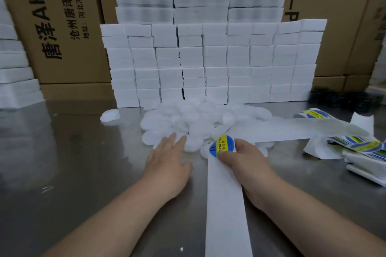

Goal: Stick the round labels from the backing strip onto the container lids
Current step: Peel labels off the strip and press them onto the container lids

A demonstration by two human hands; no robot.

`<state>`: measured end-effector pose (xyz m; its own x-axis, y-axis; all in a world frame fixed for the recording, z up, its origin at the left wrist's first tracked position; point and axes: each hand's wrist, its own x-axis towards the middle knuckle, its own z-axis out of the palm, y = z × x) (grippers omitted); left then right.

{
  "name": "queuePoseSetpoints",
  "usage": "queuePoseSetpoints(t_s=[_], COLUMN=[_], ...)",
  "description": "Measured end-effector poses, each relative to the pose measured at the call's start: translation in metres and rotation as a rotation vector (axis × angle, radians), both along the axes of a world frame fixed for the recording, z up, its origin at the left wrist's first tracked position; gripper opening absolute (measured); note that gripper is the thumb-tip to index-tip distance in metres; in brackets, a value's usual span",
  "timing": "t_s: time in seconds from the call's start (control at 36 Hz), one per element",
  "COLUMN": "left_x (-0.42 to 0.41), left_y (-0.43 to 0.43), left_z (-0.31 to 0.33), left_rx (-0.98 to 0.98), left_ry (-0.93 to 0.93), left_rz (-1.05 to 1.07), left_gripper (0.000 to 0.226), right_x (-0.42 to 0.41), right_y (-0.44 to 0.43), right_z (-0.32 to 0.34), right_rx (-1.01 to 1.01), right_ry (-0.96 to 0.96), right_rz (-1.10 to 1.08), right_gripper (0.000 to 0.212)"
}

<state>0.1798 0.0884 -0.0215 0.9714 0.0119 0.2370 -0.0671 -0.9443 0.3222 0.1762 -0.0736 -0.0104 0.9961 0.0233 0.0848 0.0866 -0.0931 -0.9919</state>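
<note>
A heap of white round container lids lies mid-table. My left hand reaches flat toward its near edge, fingers straight, the fingertips touching the nearest lids. My right hand pinches the white backing strip where it folds, with a round blue and yellow label half lifted at the fold. One end of the strip runs toward me off the table edge. The other end stretches right toward more labelled strip.
Stacks of white foam blocks form a wall behind the lids, with cardboard boxes behind them. More foam stacks stand at the left. One lid lies apart. Loose label strip and a white tray sit right. The table is shiny steel.
</note>
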Motion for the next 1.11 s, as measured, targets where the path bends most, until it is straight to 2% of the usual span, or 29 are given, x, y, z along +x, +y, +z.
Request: queuePoseSetpoints(t_s=[0.06,0.14,0.22,0.33,0.5,0.56,0.61,0.67,0.83,0.92,1.0,1.03,1.11], left_x=[-0.001,-0.001,0.000,0.006,0.033,0.041,0.044,0.045,0.041,0.038,0.029,0.026,0.022], left_y=[-0.003,-0.006,-0.007,-0.011,-0.010,-0.010,-0.009,-0.008,-0.006,-0.009,-0.014,-0.016,-0.016], left_z=[-0.004,-0.004,-0.006,-0.007,-0.007,-0.006,-0.006,-0.006,-0.005,-0.001,0.003,0.003,0.001], left_rx=[0.047,0.045,0.116,0.265,0.292,0.237,0.190,0.198,0.205,0.116,-0.115,-0.223,-0.504], left_ry=[0.059,0.004,-0.110,-0.263,-0.174,-0.101,-0.065,-0.104,-0.272,-0.432,-0.582,-0.585,-0.505], left_rz=[-0.086,-0.039,0.038,0.015,0.159,0.201,0.219,0.211,0.220,0.217,0.147,0.127,0.161], left_gripper=[0.050,0.039,0.046,0.049,0.058,0.052,0.036,0.024,0.019,0.021,0.009,0.003,0.011], right_x=[0.001,0.000,0.001,0.004,0.012,0.015,0.015,0.014,0.013,0.011,0.009,0.008,0.007], right_y=[0.002,0.003,0.003,0.004,0.005,0.003,0.002,0.001,-0.002,-0.005,-0.006,-0.006,-0.006], right_z=[-0.001,-0.002,-0.006,-0.008,-0.004,-0.001,-0.003,-0.005,-0.003,-0.001,0.001,0.002,0.000], right_rx=[-0.015,-0.035,-0.034,-0.012,-0.012,0.019,0.053,0.076,0.174,0.217,0.251,0.256,0.282], right_ry=[0.001,-0.005,-0.019,0.000,0.082,0.116,0.115,0.076,0.079,0.100,0.107,0.101,0.073], right_rz=[0.001,0.016,0.016,-0.021,0.001,0.000,0.005,0.016,0.058,0.083,0.087,0.086,0.078], right_gripper=[0.016,0.015,0.015,0.017,0.014,0.012,0.012,0.012,0.013,0.016,0.013,0.013,0.012])
